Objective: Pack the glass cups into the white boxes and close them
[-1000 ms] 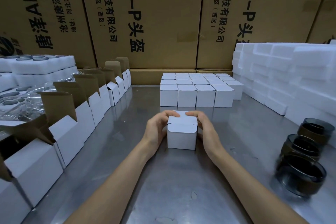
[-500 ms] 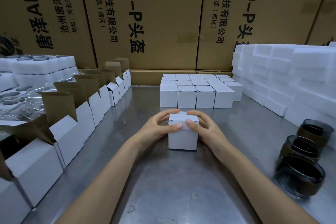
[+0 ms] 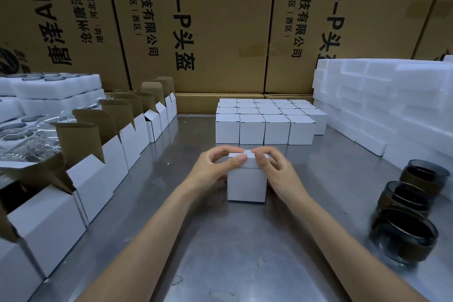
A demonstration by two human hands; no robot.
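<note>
Open boxes (image 3: 98,179) lined along my left, left hand (image 3: 215,169) and right hand (image 3: 277,174) curled round the box (image 3: 246,184) at table (image 3: 220,252) centre, thumbs pressing its lid, closed boxes (image 3: 264,122) far behind, cups (image 3: 404,235) near right.

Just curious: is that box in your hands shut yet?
Nearly: the box's lid lies flat, both thumbs pressing its front edge.

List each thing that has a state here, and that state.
Box in hand: upright on table, lid folded down.
Left hand: grips the box, thumb on lid.
Right hand: grips the box, thumb on lid.
Left row boxes: open, flaps up.
Stacked boxes: closed.
Glass cups: unpacked, upright, empty.
</note>
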